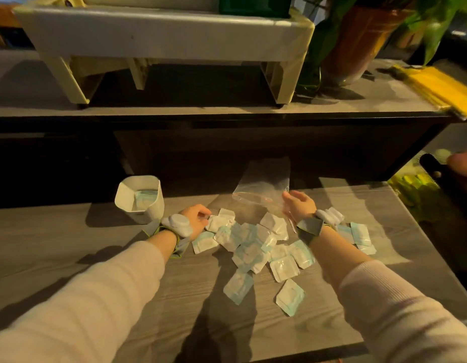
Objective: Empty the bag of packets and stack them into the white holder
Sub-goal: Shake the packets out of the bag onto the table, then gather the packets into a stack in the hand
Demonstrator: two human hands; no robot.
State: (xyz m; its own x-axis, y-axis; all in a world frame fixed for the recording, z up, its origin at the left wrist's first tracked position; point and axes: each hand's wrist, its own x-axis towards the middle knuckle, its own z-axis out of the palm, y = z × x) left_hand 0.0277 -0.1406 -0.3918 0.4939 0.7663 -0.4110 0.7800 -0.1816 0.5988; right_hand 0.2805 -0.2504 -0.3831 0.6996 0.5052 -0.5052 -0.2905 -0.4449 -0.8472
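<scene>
White packet (218,223) in curled left hand (195,217)

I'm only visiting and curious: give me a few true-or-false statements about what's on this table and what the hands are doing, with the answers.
1. The white holder already has a packet inside. True.
2. The clear bag is full of packets. False: it looks empty, and the packets lie spread on the table.
3. The left hand is at the edge of the pile nearest the holder. True.
4. The holder stands to the right of the pile. False: it stands to its left.
5. The right hand is inside the holder. False: it is beside the bag.
</scene>
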